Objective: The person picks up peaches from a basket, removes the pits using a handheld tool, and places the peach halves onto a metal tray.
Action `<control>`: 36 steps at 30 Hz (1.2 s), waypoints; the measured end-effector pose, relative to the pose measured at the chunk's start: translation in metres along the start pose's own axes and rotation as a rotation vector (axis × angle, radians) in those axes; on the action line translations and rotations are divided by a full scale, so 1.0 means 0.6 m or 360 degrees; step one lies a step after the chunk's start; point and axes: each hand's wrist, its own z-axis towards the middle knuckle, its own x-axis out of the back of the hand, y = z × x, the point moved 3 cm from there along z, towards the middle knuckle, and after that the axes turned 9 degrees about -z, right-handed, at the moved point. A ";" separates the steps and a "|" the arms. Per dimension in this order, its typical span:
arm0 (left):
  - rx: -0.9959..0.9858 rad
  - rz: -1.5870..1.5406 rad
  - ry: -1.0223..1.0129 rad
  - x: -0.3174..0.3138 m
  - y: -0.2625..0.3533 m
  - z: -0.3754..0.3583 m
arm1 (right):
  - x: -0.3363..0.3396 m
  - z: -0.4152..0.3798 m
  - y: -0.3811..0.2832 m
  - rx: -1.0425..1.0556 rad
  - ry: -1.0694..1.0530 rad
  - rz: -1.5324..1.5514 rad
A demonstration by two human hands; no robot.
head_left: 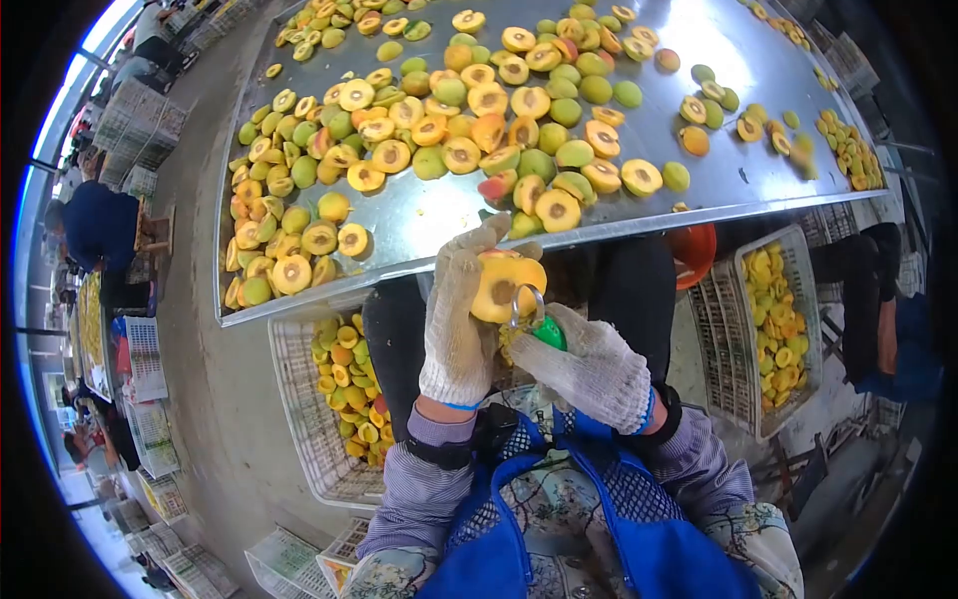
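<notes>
Just in front of the table edge, my left hand (pixel 456 324) in a whitish knitted glove is closed around a halved yellow peach (pixel 493 292), its cut face and brown centre turned up. My right hand (pixel 596 367), gloved too, grips a pitting tool (pixel 549 335) with a green handle and a curved metal loop. The loop lies against the cut face of the peach. Some fingertips of both hands are hidden behind the fruit and handle. Beyond them, many peach halves (pixel 390 156) lie heaped on the metal table (pixel 424 222), most with brown pits or centres showing.
A plastic crate of peach pieces (pixel 346 399) stands below at left, another crate (pixel 720 319) at right. An orange-red bowl (pixel 691 252) sits under the table's edge. A co-worker's leg and arm (pixel 866 299) show at right; another person (pixel 100 225) is at far left.
</notes>
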 end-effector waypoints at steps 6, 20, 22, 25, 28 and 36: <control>-0.0173 0.0215 -0.0086 -0.019 -0.007 -0.022 | 0.004 -0.008 -0.026 0.0370 0.0264 -0.0088; 0.0175 0.0392 -0.0095 -0.023 0.002 -0.021 | 0.027 -0.007 -0.017 -0.0447 0.0365 0.0956; 0.0355 0.0619 -0.0116 -0.001 0.012 -0.025 | 0.044 -0.012 -0.012 -0.0460 0.0380 0.0968; 0.0539 0.0670 -0.0299 0.019 0.008 -0.028 | 0.039 -0.019 -0.025 -0.0579 0.0286 0.0827; 0.0303 0.0304 -0.0285 0.015 0.009 -0.028 | 0.012 -0.020 -0.008 -0.0387 0.0170 0.0802; -0.0002 0.0036 -0.0008 0.000 -0.003 -0.031 | -0.013 -0.025 -0.011 0.0080 0.0205 0.0081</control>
